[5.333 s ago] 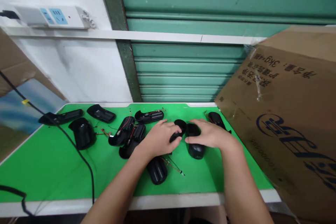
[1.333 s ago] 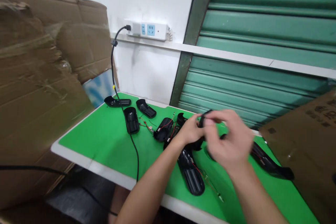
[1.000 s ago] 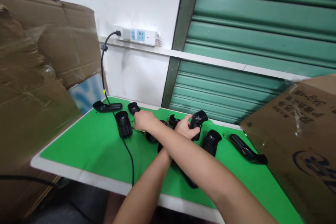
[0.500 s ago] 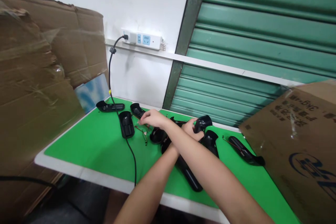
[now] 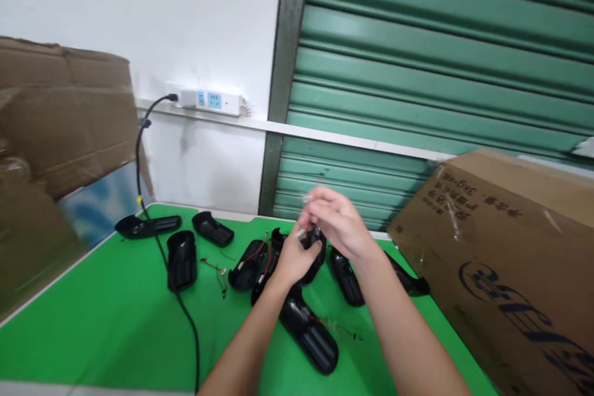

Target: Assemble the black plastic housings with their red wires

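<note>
My left hand [image 5: 297, 258] is closed around a black plastic shell [image 5: 318, 255], held above the green mat and partly hidden by my fingers. My right hand [image 5: 335, 218] is closed just over it, fingertips pinching a small whitish wired part [image 5: 307, 199], blurred. Under my forearms lies a long black shell [image 5: 310, 334] with thin wires [image 5: 341, 328] trailing from it. Left of my left hand sits a black shell with a red wire [image 5: 249, 265]. Another black shell [image 5: 347, 278] rests below my right wrist. Loose wires with small parts [image 5: 218, 273] lie further left.
More black shells [image 5: 182, 260] [image 5: 212, 229] [image 5: 148, 226] lie on the left of the green mat [image 5: 116, 315]. A black cable [image 5: 179, 297] runs across it from a wall power strip [image 5: 208, 100]. Cardboard boxes [image 5: 501, 260] [image 5: 69, 117] flank the table; a green shutter [image 5: 417, 74] stands behind.
My crossed arms have come apart. My right hand has moved from the loose wires at the left to the shell in my left hand. The view has shifted right.
</note>
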Demonstrator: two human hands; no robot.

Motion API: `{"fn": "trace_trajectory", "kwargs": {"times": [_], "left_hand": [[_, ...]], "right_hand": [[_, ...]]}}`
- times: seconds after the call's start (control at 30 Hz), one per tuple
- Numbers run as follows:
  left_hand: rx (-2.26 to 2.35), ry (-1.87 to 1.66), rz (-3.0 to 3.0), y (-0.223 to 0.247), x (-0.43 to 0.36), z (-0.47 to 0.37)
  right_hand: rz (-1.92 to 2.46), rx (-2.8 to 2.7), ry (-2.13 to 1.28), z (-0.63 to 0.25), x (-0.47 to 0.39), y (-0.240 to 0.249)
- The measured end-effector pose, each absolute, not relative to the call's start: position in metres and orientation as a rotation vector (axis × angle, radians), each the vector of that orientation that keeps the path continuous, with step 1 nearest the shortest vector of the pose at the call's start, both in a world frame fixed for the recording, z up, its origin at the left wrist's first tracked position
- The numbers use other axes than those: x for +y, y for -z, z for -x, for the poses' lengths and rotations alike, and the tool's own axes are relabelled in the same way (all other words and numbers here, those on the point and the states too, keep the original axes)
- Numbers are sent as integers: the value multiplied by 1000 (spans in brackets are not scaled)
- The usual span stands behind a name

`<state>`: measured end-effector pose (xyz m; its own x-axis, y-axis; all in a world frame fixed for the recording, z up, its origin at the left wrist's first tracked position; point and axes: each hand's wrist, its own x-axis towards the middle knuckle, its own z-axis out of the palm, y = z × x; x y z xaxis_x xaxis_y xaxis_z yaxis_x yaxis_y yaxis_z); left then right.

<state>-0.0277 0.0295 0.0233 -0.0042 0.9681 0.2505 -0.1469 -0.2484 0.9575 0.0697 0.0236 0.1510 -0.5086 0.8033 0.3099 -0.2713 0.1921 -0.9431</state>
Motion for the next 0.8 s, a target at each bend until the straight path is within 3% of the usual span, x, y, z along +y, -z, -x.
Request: {"fn": "trace_trajectory", "kwargs": {"times": [0.17,0.33,0.63,0.8], "left_hand": [[1064,-1373,-1091,-27,36,24],[1007,-1326,-988,-35,26,16],[852,-1233,-850,-50,13,5],[843,-1287,-819,-57,11,7]], "right_hand": [[736,-1061,-1230,-158,50,-102],[894,-923,-1255,-175,63,-49],[785,-915,-1463,-181,50,-44],[741,-974,-1405,-180,51,-39]]}}
